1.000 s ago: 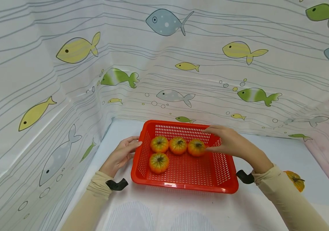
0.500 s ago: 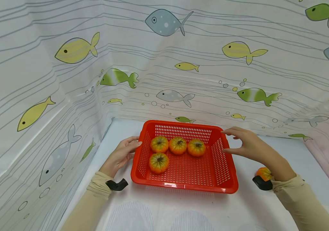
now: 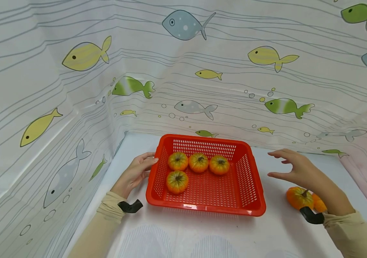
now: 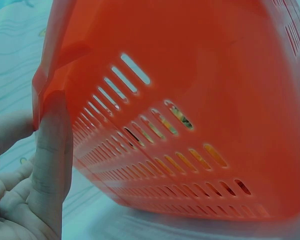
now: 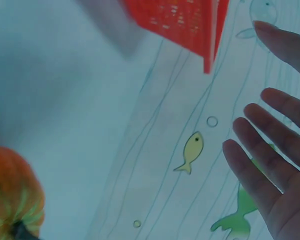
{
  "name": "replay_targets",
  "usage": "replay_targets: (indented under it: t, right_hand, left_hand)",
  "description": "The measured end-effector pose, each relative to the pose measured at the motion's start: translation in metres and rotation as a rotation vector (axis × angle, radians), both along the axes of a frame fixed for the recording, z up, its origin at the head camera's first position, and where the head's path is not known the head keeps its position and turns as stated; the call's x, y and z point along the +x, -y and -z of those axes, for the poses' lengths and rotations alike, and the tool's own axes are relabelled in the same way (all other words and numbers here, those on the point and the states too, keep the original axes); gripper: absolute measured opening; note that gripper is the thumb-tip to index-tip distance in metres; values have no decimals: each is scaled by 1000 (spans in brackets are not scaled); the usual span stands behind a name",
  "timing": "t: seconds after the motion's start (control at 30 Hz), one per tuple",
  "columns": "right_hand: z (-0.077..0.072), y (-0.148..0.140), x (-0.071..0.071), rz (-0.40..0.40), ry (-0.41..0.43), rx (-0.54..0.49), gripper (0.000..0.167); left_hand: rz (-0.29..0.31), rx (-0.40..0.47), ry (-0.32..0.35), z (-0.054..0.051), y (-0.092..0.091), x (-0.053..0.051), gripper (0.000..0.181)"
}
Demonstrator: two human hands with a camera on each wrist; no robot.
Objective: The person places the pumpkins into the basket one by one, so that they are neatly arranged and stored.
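Note:
A red plastic basket with slotted walls sits on the table, several small orange pumpkins inside it. At its left side, my left hand pinches the rim between thumb and fingers; the left wrist view shows the fingers tucked under the lip of the rim. My right hand hovers to the right of the basket with nothing in it, thumb and fingers spread apart. Below it on the table, two more pumpkins stand side by side, partly covered by the right wrist and its black strap.
Fish-patterned sheeting rises as walls behind and on the left of the pale table. The basket stands near the back wall. In the right wrist view, one pumpkin shows at the lower left.
My right hand has moved out of the basket and away to the right, over the table, carrying nothing. The two outside pumpkins show more now. My left hand and the basket stay put.

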State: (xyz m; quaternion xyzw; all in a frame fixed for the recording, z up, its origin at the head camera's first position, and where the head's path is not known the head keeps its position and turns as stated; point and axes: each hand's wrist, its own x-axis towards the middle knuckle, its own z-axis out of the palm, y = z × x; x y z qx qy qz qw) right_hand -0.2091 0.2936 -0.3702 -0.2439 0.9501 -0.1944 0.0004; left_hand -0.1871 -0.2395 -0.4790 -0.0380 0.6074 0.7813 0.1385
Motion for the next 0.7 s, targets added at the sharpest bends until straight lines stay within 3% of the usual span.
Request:
replay_targets:
  t: [0.7]
  right_hand:
    - [37, -69, 24, 130, 147, 38, 78]
  left_hand:
    - [10, 25, -17, 1, 0, 1, 48]
